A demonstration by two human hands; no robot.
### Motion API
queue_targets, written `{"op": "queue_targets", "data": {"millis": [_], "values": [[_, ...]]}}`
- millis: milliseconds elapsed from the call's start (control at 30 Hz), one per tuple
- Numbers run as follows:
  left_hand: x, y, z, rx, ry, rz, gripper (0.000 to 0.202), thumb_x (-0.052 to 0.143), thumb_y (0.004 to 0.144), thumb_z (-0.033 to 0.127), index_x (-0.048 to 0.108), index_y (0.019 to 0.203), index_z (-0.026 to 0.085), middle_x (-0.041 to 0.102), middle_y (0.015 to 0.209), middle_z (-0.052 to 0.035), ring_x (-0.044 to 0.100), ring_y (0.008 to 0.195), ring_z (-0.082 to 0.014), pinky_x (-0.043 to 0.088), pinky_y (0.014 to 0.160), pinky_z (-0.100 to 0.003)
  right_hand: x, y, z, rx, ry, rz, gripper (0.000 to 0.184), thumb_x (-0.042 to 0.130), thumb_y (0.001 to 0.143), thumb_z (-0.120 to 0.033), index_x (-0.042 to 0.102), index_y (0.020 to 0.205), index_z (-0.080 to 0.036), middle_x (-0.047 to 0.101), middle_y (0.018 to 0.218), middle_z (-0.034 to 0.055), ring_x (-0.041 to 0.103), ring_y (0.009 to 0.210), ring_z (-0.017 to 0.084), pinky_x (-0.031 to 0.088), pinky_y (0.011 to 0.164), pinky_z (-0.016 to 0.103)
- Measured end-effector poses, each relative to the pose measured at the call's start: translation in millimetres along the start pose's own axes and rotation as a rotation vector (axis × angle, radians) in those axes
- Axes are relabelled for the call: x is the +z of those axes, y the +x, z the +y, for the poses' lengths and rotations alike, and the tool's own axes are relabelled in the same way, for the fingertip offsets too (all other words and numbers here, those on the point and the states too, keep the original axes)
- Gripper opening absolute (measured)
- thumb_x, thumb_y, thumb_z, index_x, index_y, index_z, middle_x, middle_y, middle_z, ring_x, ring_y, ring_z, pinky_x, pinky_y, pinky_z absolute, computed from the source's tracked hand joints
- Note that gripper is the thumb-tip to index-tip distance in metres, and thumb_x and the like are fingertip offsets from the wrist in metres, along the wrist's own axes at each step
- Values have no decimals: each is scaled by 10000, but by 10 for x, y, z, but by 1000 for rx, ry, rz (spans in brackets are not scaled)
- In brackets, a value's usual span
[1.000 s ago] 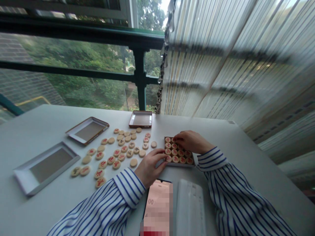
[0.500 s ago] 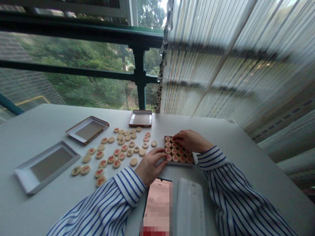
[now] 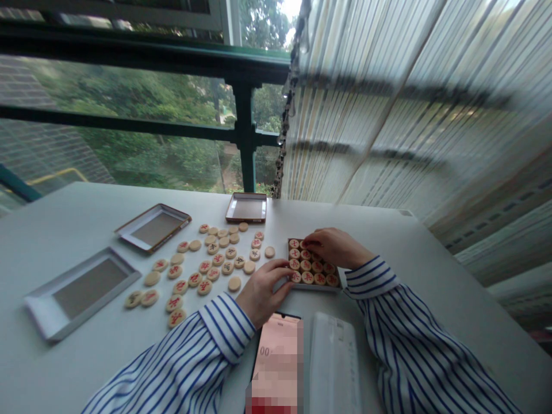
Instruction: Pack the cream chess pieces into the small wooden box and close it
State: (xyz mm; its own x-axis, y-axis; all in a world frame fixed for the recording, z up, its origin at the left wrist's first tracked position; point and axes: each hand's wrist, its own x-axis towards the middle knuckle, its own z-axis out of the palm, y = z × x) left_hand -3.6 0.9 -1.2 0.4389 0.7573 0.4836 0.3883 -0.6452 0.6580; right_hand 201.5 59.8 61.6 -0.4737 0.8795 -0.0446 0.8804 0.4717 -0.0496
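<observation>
Rows of round Chinese chess pieces (image 3: 307,278) with red characters fill much of a shallow box (image 3: 319,288) right of centre. My left hand (image 3: 264,290) grips the box's near left corner, its thumb and fingertips against the edge. Over the box's far side is my right hand (image 3: 336,246), its fingers pinched on a chess piece (image 3: 303,244) in the far row. That hand hides part of the far right of the box. Left of the box, several loose chess pieces (image 3: 218,259) lie scattered, some showing red or black characters and others blank side up.
Three shallow trays or lids stand beyond the loose pieces: a white one (image 3: 37,315), a brown-edged one (image 3: 125,231) and a smaller one (image 3: 246,219) at the back. Near me lie a phone (image 3: 280,339) and a pale translucent case (image 3: 334,368) on the white table (image 3: 99,362).
</observation>
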Motion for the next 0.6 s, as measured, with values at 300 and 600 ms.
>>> {"op": "queue_targets", "data": {"millis": [300, 600], "values": [[-5, 7, 17, -14, -9, -1, 182, 544, 761, 148, 625, 922, 172, 598, 1042, -85, 567, 972, -175, 471, 871, -321, -52, -16, -7, 26, -12, 41, 287, 418, 841, -337, 625, 1018, -245, 658, 950, 38, 583, 845, 167, 396, 697, 241], [-4, -1, 9, -5, -3, 5, 189, 551, 758, 159, 621, 933, 153, 599, 1038, -99, 569, 965, -178, 471, 865, -319, -180, -81, -46, 93, 21, 334, 270, 384, 860, -255, 618, 978, -190, 655, 935, 54, 577, 852, 151, 395, 757, 240]]}}
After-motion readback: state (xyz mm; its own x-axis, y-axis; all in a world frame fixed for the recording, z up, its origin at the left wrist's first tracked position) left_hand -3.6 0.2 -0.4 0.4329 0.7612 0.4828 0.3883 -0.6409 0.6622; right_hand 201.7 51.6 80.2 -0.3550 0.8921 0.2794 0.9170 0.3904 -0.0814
